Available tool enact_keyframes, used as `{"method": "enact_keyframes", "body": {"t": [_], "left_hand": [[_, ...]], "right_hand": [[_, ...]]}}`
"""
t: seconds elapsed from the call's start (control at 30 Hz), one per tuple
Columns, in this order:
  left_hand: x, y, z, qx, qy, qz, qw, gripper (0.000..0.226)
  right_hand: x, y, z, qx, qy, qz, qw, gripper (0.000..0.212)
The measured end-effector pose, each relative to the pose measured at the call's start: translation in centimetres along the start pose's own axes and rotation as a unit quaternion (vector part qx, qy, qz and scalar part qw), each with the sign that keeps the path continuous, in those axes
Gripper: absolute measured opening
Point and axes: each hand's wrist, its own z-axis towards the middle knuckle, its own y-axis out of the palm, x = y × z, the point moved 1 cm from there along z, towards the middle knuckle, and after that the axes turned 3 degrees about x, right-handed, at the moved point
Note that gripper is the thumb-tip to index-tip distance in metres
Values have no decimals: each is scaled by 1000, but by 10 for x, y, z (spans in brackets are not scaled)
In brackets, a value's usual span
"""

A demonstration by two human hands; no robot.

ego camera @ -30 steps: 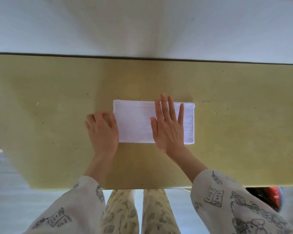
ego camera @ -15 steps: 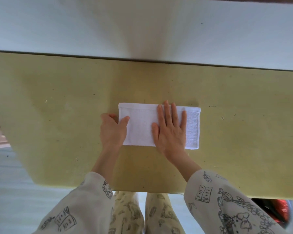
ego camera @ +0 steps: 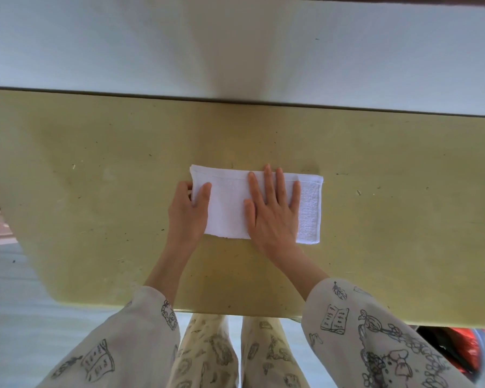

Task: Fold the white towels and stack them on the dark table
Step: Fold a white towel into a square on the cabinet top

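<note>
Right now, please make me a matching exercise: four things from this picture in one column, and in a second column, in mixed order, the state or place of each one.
Things:
1. left hand
2. right hand
3. towel
4. red object

States or places:
A. lies folded on the yellowish table
B. pinches the towel's left end, thumb on top
C. partly hidden under the table's near right edge
D. rests flat on the towel, fingers spread

Pairs: 1-B, 2-D, 3-A, 4-C

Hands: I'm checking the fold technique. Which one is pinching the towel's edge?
The left hand: its thumb lies on top of the towel at its left end, fingers curled round the edge. The right hand lies flat.
</note>
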Motion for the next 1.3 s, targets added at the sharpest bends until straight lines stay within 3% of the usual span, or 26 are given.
{"method": "enact_keyframes", "body": {"t": [0.2,0.37,0.5,0.57,0.67,0.77,0.8,1.0,1.3], "left_hand": [[9,-1,-12,49,95,11,994,19],[31,10,-27,20,157,45,986,9],[46,24,-34,4,191,45,981,12],[50,33,-39,-10,202,45,978,14],[52,55,-47,-23,228,96,969,13],[53,84,-52,-38,246,170,953,15],[52,93,-52,-42,252,184,949,18],[39,128,-56,-76,263,275,922,26],[38,134,-69,-124,299,240,915,29]], "right_hand": [[-2,0,10,10,12,1,1000,51],[-4,0,10,-29,20,10,999,55],[9,-20,7,23,-7,137,990,50],[27,-40,-1,87,14,214,973,43],[56,-71,-14,127,146,321,927,28],[81,-79,-16,22,306,467,829,24],[87,-78,-16,-8,326,480,814,24],[100,-66,-16,-69,336,503,793,22],[104,-66,-11,-92,365,526,762,27]]}}
